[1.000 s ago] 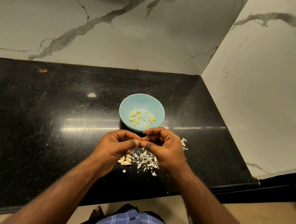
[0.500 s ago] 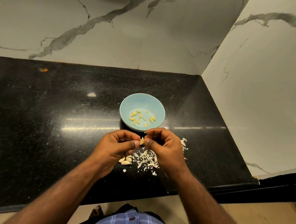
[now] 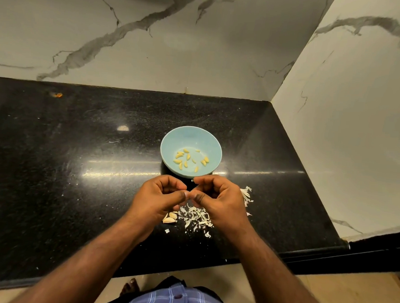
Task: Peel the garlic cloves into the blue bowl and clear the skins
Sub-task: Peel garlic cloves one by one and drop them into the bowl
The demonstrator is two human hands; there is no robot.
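Note:
The blue bowl [image 3: 191,136] stands on the black counter and holds several peeled yellow cloves [image 3: 187,161]. Just in front of it my left hand [image 3: 159,195] and my right hand [image 3: 217,199] meet thumb to thumb, fingers curled, pinching a garlic clove [image 3: 188,194] that is almost hidden between the fingertips. Below the hands lies a heap of white skins [image 3: 196,218]. A few unpeeled cloves [image 3: 170,218] rest by my left wrist.
More skins [image 3: 246,194] lie to the right of my right hand. The black counter [image 3: 76,167] runs left, with marble walls behind and on the right. Its front edge is near my body. A small orange scrap [image 3: 56,94] sits far back left.
The pale clove showed between my fingertips half a second ago; now the thumbs have closed over it. The hands stay in the same place in front of the bowl.

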